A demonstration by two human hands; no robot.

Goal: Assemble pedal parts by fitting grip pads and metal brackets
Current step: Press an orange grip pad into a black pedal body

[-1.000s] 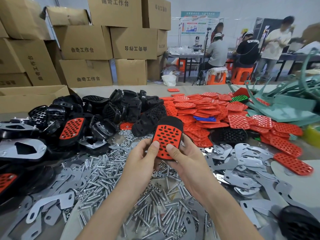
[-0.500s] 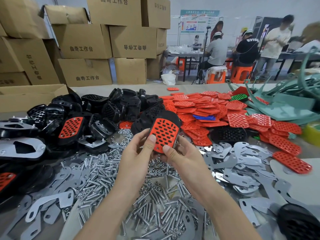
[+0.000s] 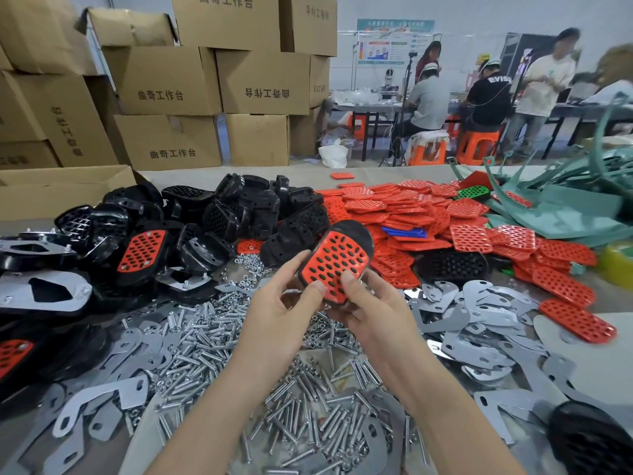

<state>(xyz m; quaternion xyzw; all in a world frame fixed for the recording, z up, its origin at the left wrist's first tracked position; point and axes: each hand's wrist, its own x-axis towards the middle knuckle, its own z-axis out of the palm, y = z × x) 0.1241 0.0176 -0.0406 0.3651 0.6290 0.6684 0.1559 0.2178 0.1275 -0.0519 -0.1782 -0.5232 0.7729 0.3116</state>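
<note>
Head view: left hand and right hand grip pedal.

Person, own view: two arms in shot, both over the heap of loose silver metal bolts.
1. Left forearm: bare along its whole visible length, slender.
2. Left hand: bare; thumbnail short and plain.
3. Right forearm: bare along its visible length.
4. Right hand: bare; thumbnail short and plain. Whether a finger carries a ring cannot be told.
</note>
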